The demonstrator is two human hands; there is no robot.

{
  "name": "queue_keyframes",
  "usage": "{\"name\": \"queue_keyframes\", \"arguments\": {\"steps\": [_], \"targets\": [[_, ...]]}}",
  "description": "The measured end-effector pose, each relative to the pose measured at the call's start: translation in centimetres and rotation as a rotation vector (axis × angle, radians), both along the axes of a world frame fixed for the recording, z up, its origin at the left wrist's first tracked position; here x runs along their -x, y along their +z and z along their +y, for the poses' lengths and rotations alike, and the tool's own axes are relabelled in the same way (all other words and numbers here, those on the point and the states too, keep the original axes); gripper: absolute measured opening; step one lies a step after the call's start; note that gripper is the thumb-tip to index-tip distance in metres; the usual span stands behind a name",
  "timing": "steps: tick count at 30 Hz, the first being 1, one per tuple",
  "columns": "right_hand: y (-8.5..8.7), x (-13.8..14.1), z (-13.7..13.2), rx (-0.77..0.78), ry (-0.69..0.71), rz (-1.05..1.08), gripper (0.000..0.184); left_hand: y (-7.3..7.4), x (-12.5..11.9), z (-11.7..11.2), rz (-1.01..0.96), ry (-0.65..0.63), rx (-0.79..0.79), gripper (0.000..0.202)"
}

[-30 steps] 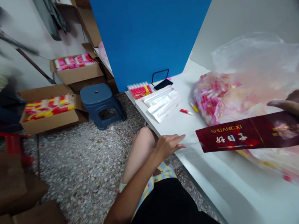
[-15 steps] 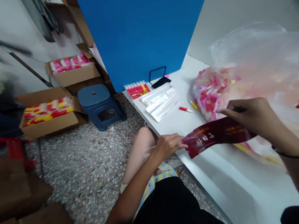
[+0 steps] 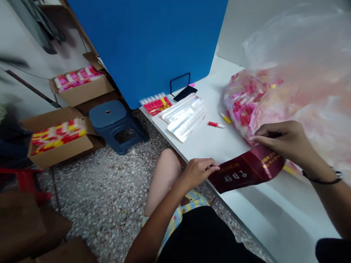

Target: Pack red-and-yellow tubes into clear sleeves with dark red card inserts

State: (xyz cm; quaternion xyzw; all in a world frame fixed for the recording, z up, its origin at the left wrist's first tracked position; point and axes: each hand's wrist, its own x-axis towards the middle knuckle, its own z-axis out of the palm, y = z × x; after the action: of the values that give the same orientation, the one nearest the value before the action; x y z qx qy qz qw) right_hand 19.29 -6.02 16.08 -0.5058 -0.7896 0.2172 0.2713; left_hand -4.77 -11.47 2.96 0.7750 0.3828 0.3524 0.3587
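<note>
A dark red carton (image 3: 245, 171) with gold lettering lies at the near edge of the white table (image 3: 256, 205). My right hand (image 3: 283, 141) grips its far end, fingers curled over it. My left hand (image 3: 199, 171) pinches the carton's near corner at the table edge. Just behind my right hand sits a big clear plastic bag (image 3: 294, 97) stuffed with small red, pink and yellow tubes.
A loose red tube (image 3: 216, 124), a yellow one (image 3: 225, 118), a stack of clear sleeves (image 3: 183, 115), a row of packed tubes (image 3: 155, 105) and a black phone (image 3: 185, 93) lie before a blue divider (image 3: 147, 38). A blue stool (image 3: 114, 125) and open cartons (image 3: 61, 143) of tubes stand on the floor.
My right hand has brought the red carton left and down onto the table edge. My left hand, resting at that edge before, now holds the carton's corner.
</note>
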Motion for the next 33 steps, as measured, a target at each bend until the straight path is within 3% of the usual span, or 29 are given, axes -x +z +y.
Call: {"name": "queue_keyframes", "arguments": {"steps": [5,7,14,18,23,31,33], "targets": [[-2.3,-0.2,-0.1,-0.22,-0.06,-0.072,0.035,0.2,-0.3,-0.1,-0.144,0.15,0.082,0.026],[-3.1,-0.2,-0.3,-0.227,-0.097,-0.09,0.034,0.7,-0.7,0.0,-0.17,0.18,0.067,0.026],[-5.6,1.8,-1.9,-0.02,-0.147,0.058,0.03,2.2,-2.9,1.1,-0.047,0.074,0.026,0.025],[-6.6,-0.3,-2.5,0.166,-0.233,0.235,0.029,2.0,-2.1,2.3,0.002,0.084,0.038,0.026],[-8.3,-2.2,-3.3,0.382,-0.137,0.212,0.028,1.5,-1.6,3.3,0.097,0.062,0.037,0.026],[-11.2,0.2,-2.1,0.501,-0.11,0.29,0.029,0.5,-3.4,5.0,0.4,0.094,-0.079,0.026],[-11.7,0.2,-1.0,0.449,-0.106,0.244,0.027,0.0,-3.5,6.0,0.481,0.096,-0.101,0.027]]}}
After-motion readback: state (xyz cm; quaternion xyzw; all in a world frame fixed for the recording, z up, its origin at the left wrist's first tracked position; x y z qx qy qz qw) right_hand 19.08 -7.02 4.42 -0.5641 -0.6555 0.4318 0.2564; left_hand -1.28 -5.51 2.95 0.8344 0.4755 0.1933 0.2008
